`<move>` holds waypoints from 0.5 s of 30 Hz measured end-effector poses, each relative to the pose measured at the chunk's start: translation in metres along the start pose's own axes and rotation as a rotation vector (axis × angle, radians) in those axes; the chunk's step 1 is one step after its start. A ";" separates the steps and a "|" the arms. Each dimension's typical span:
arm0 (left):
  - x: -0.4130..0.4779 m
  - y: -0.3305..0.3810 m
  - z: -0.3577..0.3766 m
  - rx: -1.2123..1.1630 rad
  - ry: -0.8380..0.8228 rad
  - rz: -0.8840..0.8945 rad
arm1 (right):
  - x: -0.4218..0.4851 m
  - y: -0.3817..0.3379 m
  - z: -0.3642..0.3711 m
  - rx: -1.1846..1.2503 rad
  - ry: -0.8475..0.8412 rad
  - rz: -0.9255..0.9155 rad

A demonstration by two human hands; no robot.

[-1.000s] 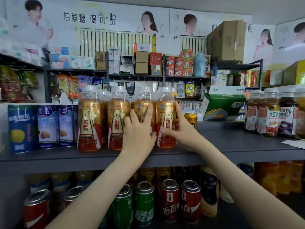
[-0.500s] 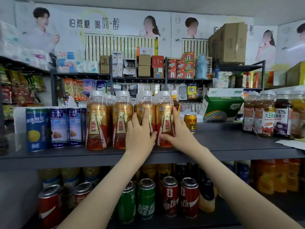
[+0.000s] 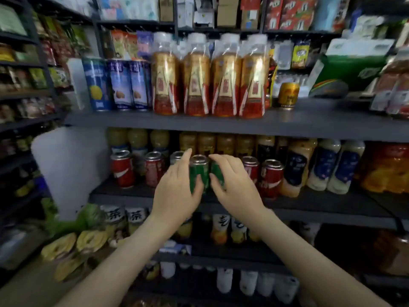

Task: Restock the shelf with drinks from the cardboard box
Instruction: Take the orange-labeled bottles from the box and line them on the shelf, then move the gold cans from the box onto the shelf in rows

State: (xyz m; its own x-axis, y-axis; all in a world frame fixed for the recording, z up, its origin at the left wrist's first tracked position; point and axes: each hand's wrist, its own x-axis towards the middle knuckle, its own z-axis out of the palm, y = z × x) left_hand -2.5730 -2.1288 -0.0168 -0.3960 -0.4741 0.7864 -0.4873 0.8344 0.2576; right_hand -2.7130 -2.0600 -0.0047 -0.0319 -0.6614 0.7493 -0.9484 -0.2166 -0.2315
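Four gold-and-red shrink-wrapped plastic bottles (image 3: 208,78) stand on upper grey metal shelf (image 3: 309,121). Left hand (image 3: 177,191) fingers relaxed, empty, before green drink can (image 3: 199,171). Right hand (image 3: 236,187) fingers loosely curled, grip unclear. Cardboard box unseen. Likely between placements; next: fetch more drinks.

Upper shelf (image 3: 309,124): wrapped bottle pack (image 3: 208,85) stands at the front edge, tight against the blue cans (image 3: 117,85) on its left. No way in there. Right of the pack the board is bare at the front, with only a gold can (image 3: 287,96) set further back.

Middle shelf (image 3: 332,207): front row packed with red cans (image 3: 121,171) and green cans (image 3: 199,173), and bottles close behind. Low headroom under the board above. Left hand (image 3: 177,193) and right hand (image 3: 234,185) block the green cans. A small bare strip lies left of the red cans, ending at a white panel (image 3: 68,169).
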 end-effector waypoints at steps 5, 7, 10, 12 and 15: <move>-0.119 -0.062 -0.032 0.130 -0.398 -0.369 | -0.066 -0.048 0.087 0.153 -0.356 0.103; -0.164 -0.089 -0.049 0.191 -0.520 -0.506 | -0.091 -0.074 0.124 0.222 -0.500 0.143; -0.225 -0.127 -0.078 0.226 -0.649 -0.696 | -0.118 -0.112 0.175 0.285 -0.717 0.149; -0.267 -0.153 -0.096 0.243 -0.703 -0.795 | -0.131 -0.135 0.209 0.321 -0.850 0.131; -0.326 -0.194 -0.123 0.239 -0.722 -0.947 | -0.144 -0.172 0.263 0.371 -1.002 0.115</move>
State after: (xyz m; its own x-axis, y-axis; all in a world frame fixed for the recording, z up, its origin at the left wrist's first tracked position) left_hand -2.2530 -2.1018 -0.2542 -0.1105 -0.9791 -0.1705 -0.9197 0.0358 0.3910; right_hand -2.4620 -2.1158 -0.2356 0.3185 -0.9426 -0.1004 -0.7961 -0.2084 -0.5682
